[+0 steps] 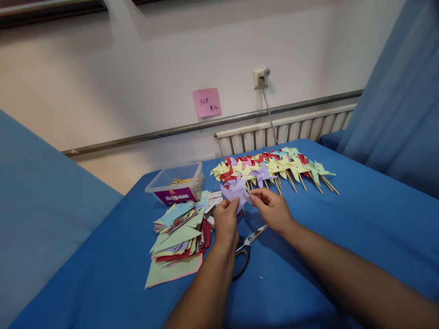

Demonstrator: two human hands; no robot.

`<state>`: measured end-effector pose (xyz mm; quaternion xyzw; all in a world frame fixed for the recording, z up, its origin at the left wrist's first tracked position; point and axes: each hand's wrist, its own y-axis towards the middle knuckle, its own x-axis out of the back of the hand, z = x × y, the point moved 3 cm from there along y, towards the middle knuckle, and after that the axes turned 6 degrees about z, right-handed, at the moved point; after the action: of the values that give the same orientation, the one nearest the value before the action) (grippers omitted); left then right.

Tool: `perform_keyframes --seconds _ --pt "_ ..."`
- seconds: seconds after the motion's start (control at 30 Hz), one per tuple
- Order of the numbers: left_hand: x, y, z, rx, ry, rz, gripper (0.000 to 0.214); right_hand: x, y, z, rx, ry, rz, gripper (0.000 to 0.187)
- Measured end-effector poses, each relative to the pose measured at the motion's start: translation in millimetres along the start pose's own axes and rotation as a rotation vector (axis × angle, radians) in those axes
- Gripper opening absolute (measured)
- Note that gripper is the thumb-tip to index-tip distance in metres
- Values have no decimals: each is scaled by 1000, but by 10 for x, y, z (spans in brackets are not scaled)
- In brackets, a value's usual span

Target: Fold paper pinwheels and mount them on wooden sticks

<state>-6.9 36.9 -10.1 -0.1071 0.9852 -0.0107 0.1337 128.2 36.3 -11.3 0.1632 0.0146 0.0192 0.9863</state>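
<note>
"Nearest item?"
"Scissors, one pair, dark-handled, on the blue-covered tabletop, partly behind the left wrist."

"Next?"
"Paper pieces, assorted colours, stacked toward the tabletop's left edge."

"Hands?"
"Left hand: fingers pinching one lilac paper pinwheel, beyond the scissors. Right hand: fingers narrow at the pinwheel's right side; what they grip, cannot tell."

"Farther?"
"Clear plastic box, purple label, sticks inside, by the far left corner. Multicoloured pinwheels on sticks, many, along the far edge."

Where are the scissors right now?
In the head view, the scissors lie on the blue cloth, right of the paper pile, tips just below the right hand.
</note>
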Motion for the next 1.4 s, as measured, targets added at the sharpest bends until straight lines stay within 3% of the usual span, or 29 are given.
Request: perform_keyframes --seconds 0.33,0.67,1.1,1.4 --pt "19 29 -5 -33 134 79 23 -52 17 -98 -44 13 106 16" --pt "36 33 -1 -53 174 54 28 -36 13 -77 -78 27 69 26" --pt "13 -11 -32 -57 230 12 27 55 -1 6 -54 7 35 25" --pt "-5 -12 -43 -105 255 28 27 -64 -72 -18 -52 -20 83 21"
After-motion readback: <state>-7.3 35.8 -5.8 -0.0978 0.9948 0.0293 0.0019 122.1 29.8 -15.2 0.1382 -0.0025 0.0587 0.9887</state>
